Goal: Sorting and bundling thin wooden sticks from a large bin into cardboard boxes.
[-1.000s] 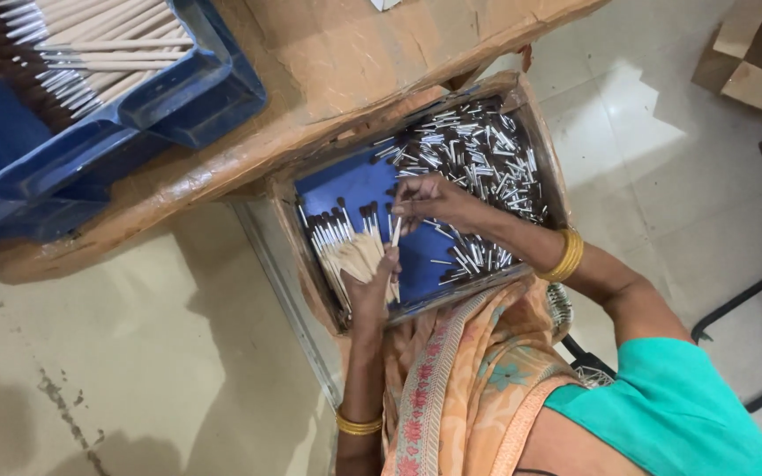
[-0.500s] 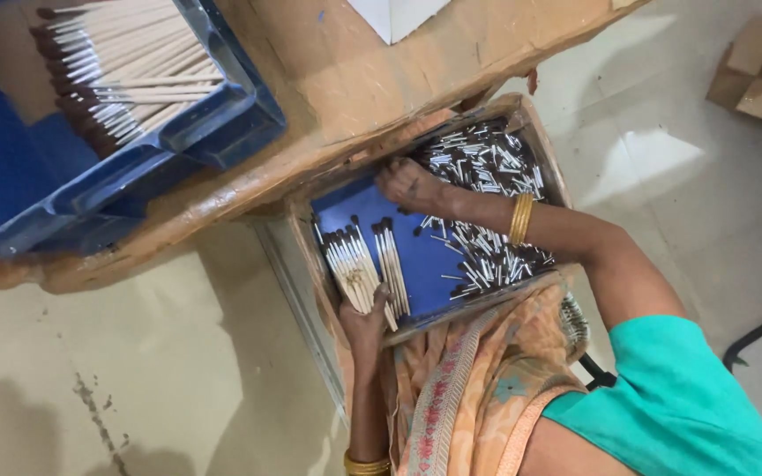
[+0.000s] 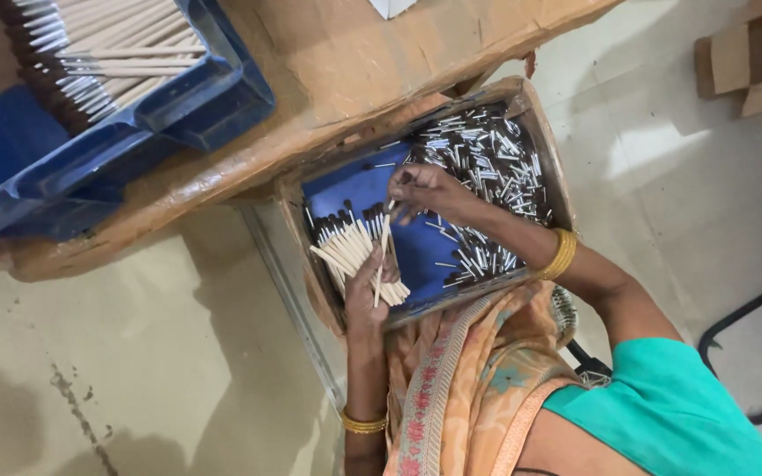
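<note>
A blue crate sits at the far left on the wooden bench, filled with pale sticks. Right of it, a cardboard tray with a blue floor lies on the person's lap. The left hand is clenched round a bundle of dark-tipped sticks, fanned up and leftward from the fist. Just right, the right hand pinches one stick by its upper end; the stick hangs down across the bundle. Small metal caps heap behind the right hand, filling the tray's right side.
</note>
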